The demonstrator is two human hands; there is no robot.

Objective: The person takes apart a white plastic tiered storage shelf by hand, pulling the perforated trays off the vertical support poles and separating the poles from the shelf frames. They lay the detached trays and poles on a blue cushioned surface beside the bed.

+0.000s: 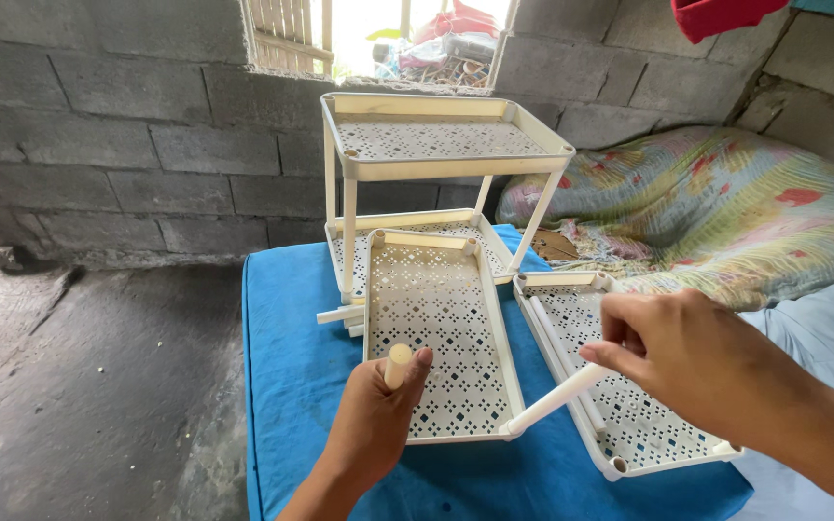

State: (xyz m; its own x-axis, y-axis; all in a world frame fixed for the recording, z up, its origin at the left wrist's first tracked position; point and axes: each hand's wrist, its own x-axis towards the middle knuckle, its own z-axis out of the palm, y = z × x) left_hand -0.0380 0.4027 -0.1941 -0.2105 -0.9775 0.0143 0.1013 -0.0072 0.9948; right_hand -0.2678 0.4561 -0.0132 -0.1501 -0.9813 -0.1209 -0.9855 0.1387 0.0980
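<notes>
You kneel over a blue mat (pixel 311 386) laid on the concrete floor, with a grey block wall (pixel 127 145) behind and a flowered bedding heap (pixel 726 212) to your right. At the far edge of the mat stands the biggest piece, a cream plastic rack (pixel 436 154) of two perforated trays joined by posts; both trays hold nothing. In front of it lies a loose shelf tray (pixel 436 338), flat, nothing in it, and just to its right a second loose tray (pixel 620 386), tilted, likewise bare. A couple of spare posts (pixel 340 315) lie by the rack's foot.

Your right hand (pixel 687 357) pinches the top of a white post (pixel 552 400) between thumb and curled fingers; its lower end meets the near right corner of the middle tray. Your left hand (pixel 378 415) is wrapped around a short cream post (pixel 397 365), only its tip showing.

These parts look light, stiff and smooth, thin plastic that may crack if bent. Hold posts mid-shaft and trays by their solid rims, not the perforated floor.
</notes>
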